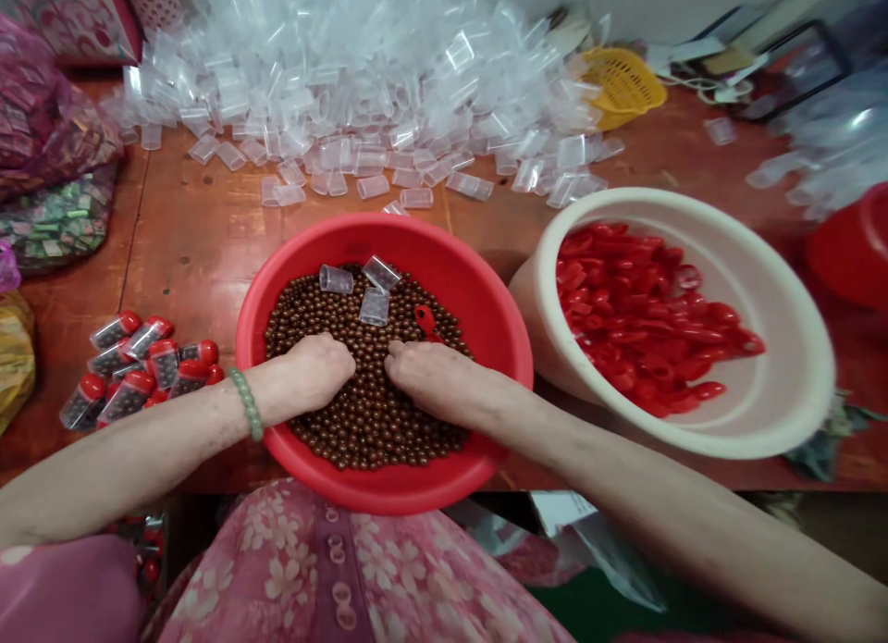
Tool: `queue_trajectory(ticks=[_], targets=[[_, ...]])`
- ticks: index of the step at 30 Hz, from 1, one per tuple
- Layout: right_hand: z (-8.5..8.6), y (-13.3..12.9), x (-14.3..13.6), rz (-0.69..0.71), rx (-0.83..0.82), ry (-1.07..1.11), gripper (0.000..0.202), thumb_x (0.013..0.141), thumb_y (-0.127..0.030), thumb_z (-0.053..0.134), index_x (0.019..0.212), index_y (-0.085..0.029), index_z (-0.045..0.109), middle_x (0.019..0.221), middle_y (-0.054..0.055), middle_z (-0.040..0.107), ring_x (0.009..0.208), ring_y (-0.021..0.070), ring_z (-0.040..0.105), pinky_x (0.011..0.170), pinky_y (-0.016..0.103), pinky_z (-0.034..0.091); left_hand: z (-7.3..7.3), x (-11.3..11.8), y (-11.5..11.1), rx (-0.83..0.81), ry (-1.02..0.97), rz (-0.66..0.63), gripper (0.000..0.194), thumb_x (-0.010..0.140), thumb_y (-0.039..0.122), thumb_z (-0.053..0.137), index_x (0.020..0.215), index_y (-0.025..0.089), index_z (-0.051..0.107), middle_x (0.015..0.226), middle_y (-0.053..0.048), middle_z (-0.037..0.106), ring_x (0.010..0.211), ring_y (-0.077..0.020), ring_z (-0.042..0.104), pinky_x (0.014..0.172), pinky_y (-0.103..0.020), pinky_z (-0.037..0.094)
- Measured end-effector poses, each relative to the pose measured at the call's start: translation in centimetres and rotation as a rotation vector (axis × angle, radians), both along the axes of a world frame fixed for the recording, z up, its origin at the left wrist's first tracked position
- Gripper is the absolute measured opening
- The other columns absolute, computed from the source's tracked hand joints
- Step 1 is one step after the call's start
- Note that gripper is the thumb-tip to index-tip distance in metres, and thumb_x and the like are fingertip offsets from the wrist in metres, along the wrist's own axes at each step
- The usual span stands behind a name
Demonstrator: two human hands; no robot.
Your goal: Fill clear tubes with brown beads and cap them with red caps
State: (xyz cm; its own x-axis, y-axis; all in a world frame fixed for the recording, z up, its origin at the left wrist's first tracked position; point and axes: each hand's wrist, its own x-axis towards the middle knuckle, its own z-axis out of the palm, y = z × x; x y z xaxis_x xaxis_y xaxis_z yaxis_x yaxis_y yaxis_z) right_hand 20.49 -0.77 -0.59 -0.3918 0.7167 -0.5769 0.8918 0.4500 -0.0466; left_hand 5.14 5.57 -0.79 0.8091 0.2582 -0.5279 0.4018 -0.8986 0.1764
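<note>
A red basin (510,342) holds a bed of small shiny brown balls (375,430). My left hand (323,370), below a green bead bracelet (248,404), is closed and rests low in the balls on the left; whatever is inside its fingers is hidden. Opposite it, my right hand (430,375) has its fingers curled down into the balls, and its grip is hidden too. Clear plastic cups (375,306) lie on the balls beyond both hands. A red cap-like piece (425,319) sits just past my right hand.
Right of the basin, a white tub (783,384) holds many red plastic pieces (638,328). Loose clear cups (375,116) are heaped at the back, beside a yellow basket (621,88). Red-capped filled containers (139,365) lie at left, near bagged goods (55,217).
</note>
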Motion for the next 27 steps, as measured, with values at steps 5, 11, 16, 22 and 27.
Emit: queue_trajectory(ticks=[5, 11, 16, 22, 27], targets=[[-1.0, -0.1, 0.2, -0.087, -0.103, 0.329, 0.024, 0.069, -0.002, 0.052, 0.089, -0.011, 0.062, 0.091, 0.011, 0.066, 0.080, 0.0201, 0.062, 0.071, 0.027, 0.046, 0.2, -0.3, 0.1, -0.164, 0.036, 0.041, 0.016, 0.073, 0.007, 0.058, 0.083, 0.008, 0.070, 0.079, -0.010, 0.071, 0.069, -0.0188, 0.064, 0.059, -0.025, 0.045], [-0.6, -0.3, 1.5, -0.335, -0.120, 0.659, 0.017, 0.068, -0.008, 0.058, 0.081, -0.018, 0.053, 0.082, 0.002, 0.062, 0.075, 0.0168, 0.057, 0.069, 0.026, 0.044, 0.5, -1.0, 1.2, -0.462, -0.160, 0.201, 0.016, 0.068, 0.007, 0.059, 0.081, 0.014, 0.066, 0.072, 0.000, 0.064, 0.063, -0.0127, 0.055, 0.057, -0.021, 0.040], [-0.4, -1.0, 2.6, -0.412, -0.049, 0.795, 0.021, 0.079, -0.019, 0.062, 0.098, -0.017, 0.055, 0.089, 0.003, 0.063, 0.080, 0.0174, 0.058, 0.074, 0.028, 0.046, 0.4, -2.6, 1.9, -0.626, -0.367, 0.318, 0.027, 0.067, 0.022, 0.074, 0.092, 0.016, 0.064, 0.085, 0.001, 0.064, 0.077, -0.0148, 0.058, 0.069, -0.024, 0.044], [-0.8, -0.8, 2.5, -0.424, 0.061, 0.650, 0.019, 0.081, -0.018, 0.062, 0.098, -0.016, 0.054, 0.094, 0.007, 0.063, 0.087, 0.0206, 0.060, 0.079, 0.032, 0.045, 1.6, -4.3, 0.9, -1.081, -0.604, 0.672, 0.036, 0.068, 0.018, 0.072, 0.102, 0.015, 0.060, 0.097, -0.001, 0.062, 0.092, -0.0148, 0.058, 0.088, -0.029, 0.045], [-0.9, -0.3, 2.2, -0.447, 0.063, 0.649, 0.018, 0.077, -0.016, 0.064, 0.087, -0.018, 0.050, 0.087, 0.003, 0.060, 0.078, 0.0173, 0.057, 0.072, 0.029, 0.044, 2.1, -4.7, -0.2, -1.108, -0.689, 0.766, 0.038, 0.068, 0.020, 0.075, 0.103, 0.016, 0.061, 0.095, -0.002, 0.063, 0.091, -0.0149, 0.058, 0.089, -0.031, 0.045]])
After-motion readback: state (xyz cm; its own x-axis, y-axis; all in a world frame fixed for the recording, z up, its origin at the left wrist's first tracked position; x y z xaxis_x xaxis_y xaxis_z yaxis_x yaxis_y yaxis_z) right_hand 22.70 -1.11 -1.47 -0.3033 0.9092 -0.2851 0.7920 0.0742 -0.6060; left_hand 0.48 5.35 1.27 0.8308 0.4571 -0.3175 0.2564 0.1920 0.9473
